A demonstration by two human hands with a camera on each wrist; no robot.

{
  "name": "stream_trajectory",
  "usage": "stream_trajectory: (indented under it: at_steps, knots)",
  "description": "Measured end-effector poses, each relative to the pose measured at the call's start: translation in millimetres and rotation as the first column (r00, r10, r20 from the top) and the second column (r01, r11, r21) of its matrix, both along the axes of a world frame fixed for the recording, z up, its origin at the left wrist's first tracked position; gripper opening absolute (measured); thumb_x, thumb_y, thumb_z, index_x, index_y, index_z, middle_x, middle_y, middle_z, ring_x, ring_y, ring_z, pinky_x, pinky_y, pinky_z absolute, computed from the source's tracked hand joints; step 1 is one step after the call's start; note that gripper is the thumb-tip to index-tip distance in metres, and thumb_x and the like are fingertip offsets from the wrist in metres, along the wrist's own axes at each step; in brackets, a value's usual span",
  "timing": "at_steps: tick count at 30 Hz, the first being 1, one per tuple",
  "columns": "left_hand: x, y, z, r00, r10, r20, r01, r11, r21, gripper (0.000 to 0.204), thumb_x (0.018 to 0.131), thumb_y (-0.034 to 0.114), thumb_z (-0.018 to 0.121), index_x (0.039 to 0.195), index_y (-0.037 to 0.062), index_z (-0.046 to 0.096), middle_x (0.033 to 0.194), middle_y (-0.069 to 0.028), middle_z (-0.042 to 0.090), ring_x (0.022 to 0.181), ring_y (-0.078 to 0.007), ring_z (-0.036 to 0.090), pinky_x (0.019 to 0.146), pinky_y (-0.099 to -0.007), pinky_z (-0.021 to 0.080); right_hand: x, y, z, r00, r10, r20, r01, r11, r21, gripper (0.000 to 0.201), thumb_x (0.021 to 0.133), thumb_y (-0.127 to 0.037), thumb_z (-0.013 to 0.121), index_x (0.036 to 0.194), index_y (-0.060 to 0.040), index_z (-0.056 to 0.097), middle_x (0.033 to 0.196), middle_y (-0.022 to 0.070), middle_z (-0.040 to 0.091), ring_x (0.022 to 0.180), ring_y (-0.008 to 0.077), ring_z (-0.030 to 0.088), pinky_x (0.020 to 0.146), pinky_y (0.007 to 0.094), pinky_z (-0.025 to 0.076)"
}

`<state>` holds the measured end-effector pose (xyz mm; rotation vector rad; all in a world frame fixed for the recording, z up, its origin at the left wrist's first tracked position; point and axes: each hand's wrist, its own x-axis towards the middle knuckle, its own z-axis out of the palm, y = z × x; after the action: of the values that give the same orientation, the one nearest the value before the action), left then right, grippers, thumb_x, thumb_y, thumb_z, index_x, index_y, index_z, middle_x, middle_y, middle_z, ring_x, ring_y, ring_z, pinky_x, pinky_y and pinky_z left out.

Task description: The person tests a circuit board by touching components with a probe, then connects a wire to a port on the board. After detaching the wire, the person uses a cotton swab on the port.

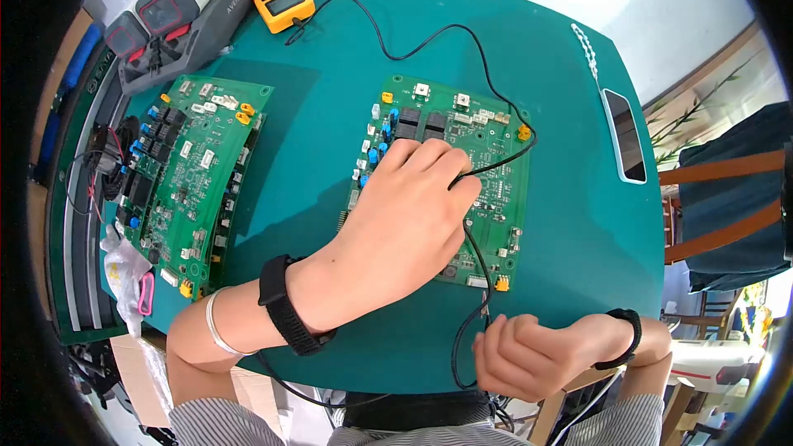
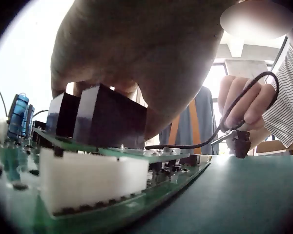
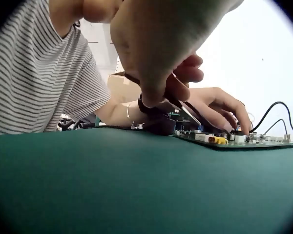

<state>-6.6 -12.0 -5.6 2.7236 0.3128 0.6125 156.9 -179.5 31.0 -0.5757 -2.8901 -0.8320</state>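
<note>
A green circuit board (image 1: 496, 223), crowded with components, lies on the table. My left hand (image 1: 405, 215) rests over its left half, fingers bent down among tall black blocks (image 2: 110, 117). Its fingertips are mostly hidden, and I cannot tell whether they grip anything. A black cable (image 1: 479, 260) passes under the thumb and loops down to my right hand (image 1: 529, 355). Off the board's near right corner, that hand's curled fingers hold a slim tool with a thin metal tip (image 2: 222, 138), where the cable leads. Most of the tool is hidden by the fingers.
Another green board assembly (image 1: 194, 182) stands at the left, near a plastic bag (image 1: 128, 281). A yellow device with a screen (image 1: 283, 5) sits at the back, the cable running from it. A phone (image 1: 625, 136) lies at the right edge, beside a grey case (image 1: 190, 29) opposite.
</note>
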Motion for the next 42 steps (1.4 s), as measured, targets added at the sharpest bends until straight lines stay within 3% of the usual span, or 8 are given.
stream_trajectory:
  at_steps: [11, 19, 28, 30, 34, 36, 38, 42]
  knots:
    - [-0.3, 0.7, 4.1, 0.999, -0.013, -0.037, 0.011, 0.999, -0.046, 0.027, 0.081, 0.004, 0.072, 0.108, 0.0029, 0.068, 0.118, -0.0102, 0.064, 0.119, -0.0316, 0.059, 0.101, -0.0452, 0.044, -1.4, 1.0, -13.0, 0.999, 0.042, -0.010, -0.042, 0.998, -0.053, 0.014, 0.088, -0.015, 0.066, 0.078, -0.0063, 0.063, 0.064, 0.0022, 0.057, 0.055, 0.0117, 0.047, 0.053, 0.0266, 0.028]
    - [-0.1, -1.1, 5.9, 0.998, -0.012, -0.063, 0.008, 0.997, -0.075, 0.028, 0.079, 0.004, 0.073, 0.107, 0.0048, 0.068, 0.120, -0.0104, 0.064, 0.118, -0.0320, 0.060, 0.103, -0.0468, 0.043, -1.5, -7.5, -22.2, 0.999, 0.026, -0.028, -0.026, 1.000, -0.008, 0.015, 0.086, -0.014, 0.067, 0.075, -0.0072, 0.060, 0.064, 0.0024, 0.058, 0.054, 0.0117, 0.045, 0.053, 0.0262, 0.029]
    - [-4.6, 4.6, 21.4, 0.992, -0.069, -0.109, 0.059, 0.994, -0.096, 0.046, 0.071, 0.019, 0.088, 0.111, 0.0063, 0.069, 0.126, -0.0100, 0.063, 0.123, -0.0319, 0.058, 0.109, -0.0505, 0.039, 1.1, -6.1, -25.4, 0.999, 0.024, -0.045, -0.022, 0.998, 0.064, 0.015, 0.086, -0.015, 0.067, 0.076, -0.0085, 0.060, 0.064, 0.0020, 0.057, 0.054, 0.0112, 0.046, 0.054, 0.0254, 0.029]
    - [-9.5, -1.1, 29.4, 0.986, -0.013, -0.168, 0.018, 0.999, 0.032, 0.056, 0.067, 0.023, 0.091, 0.116, 0.0054, 0.069, 0.132, -0.0100, 0.061, 0.127, -0.0324, 0.056, 0.111, -0.0527, 0.038, 1.3, -5.2, -24.6, 0.999, 0.023, -0.042, -0.020, 0.997, 0.078, 0.014, 0.086, -0.016, 0.067, 0.076, -0.0087, 0.060, 0.064, 0.0022, 0.057, 0.055, 0.0112, 0.047, 0.054, 0.0252, 0.029]
    - [-16.6, -7.2, 43.0, 0.957, 0.014, -0.288, 0.005, 0.998, 0.062, 0.065, 0.063, 0.023, 0.093, 0.119, 0.0044, 0.068, 0.134, -0.0107, 0.059, 0.128, -0.0323, 0.055, 0.112, -0.0521, 0.038, 3.8, 2.6, -18.5, 0.995, 0.004, -0.102, -0.009, 0.999, -0.051, 0.018, 0.086, -0.013, 0.069, 0.075, -0.0102, 0.056, 0.064, 0.0004, 0.053, 0.056, 0.0111, 0.047, 0.054, 0.0247, 0.030]
    - [-18.5, -9.6, 42.7, 0.942, 0.005, -0.336, 0.007, 0.999, 0.032, 0.067, 0.061, 0.022, 0.094, 0.119, 0.0034, 0.067, 0.126, -0.0107, 0.060, 0.122, -0.0315, 0.057, 0.107, -0.0475, 0.042, 4.3, 2.7, -20.1, 0.967, -0.098, -0.236, 0.028, 0.959, -0.281, 0.022, 0.085, -0.010, 0.071, 0.073, -0.0115, 0.053, 0.066, -0.0014, 0.048, 0.058, 0.0115, 0.049, 0.053, 0.0250, 0.032]
    - [-18.6, -8.9, 41.3, 0.941, -0.009, -0.338, 0.014, 1.000, 0.012, 0.065, 0.061, 0.021, 0.094, 0.117, 0.0031, 0.067, 0.121, -0.0106, 0.060, 0.117, -0.0313, 0.057, 0.103, -0.0453, 0.044, 8.6, 4.3, -16.2, 0.945, -0.167, -0.282, 0.067, 0.941, -0.333, 0.025, 0.083, -0.005, 0.073, 0.073, -0.0116, 0.051, 0.067, -0.0019, 0.046, 0.059, 0.0119, 0.051, 0.052, 0.0260, 0.034]
    - [-18.5, -5.7, 33.5, 0.957, -0.029, -0.290, 0.037, 0.999, 0.023, 0.060, 0.062, 0.019, 0.093, 0.112, 0.0022, 0.065, 0.110, -0.0101, 0.058, 0.105, -0.0312, 0.056, 0.094, -0.0419, 0.047, 14.6, 3.0, -15.7, 0.845, -0.376, -0.381, 0.082, 0.795, -0.602, 0.017, 0.077, -0.017, 0.069, 0.079, -0.0097, 0.054, 0.073, 0.0013, 0.047, 0.068, 0.0176, 0.055, 0.059, 0.0320, 0.043]
